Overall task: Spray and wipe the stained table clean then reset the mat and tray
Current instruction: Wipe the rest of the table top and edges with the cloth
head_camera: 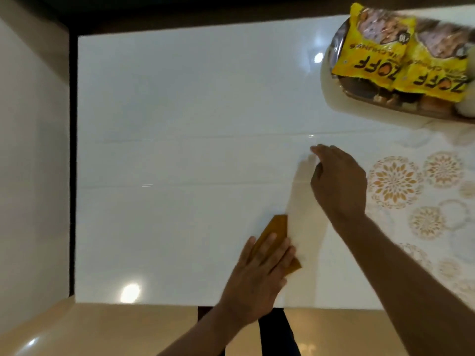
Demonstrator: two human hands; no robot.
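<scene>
A glossy white table [167,163] fills the view. My left hand [259,273] lies flat with straight fingers on a folded mustard-yellow cloth [276,227] near the table's front edge. To the right, my right hand [339,181] pinches the lifted left edge of a see-through mat [416,191] printed with orange flower rings, which covers the right part of the table. At the back right a metal tray [339,42] sits on the mat, holding two yellow snack packets [380,47] and other small items.
A cream floor [115,330] shows below the table's front edge. A pale wall or cabinet side [30,150] stands to the left, with a dark gap between it and the table. Lamp reflections glare on the tabletop.
</scene>
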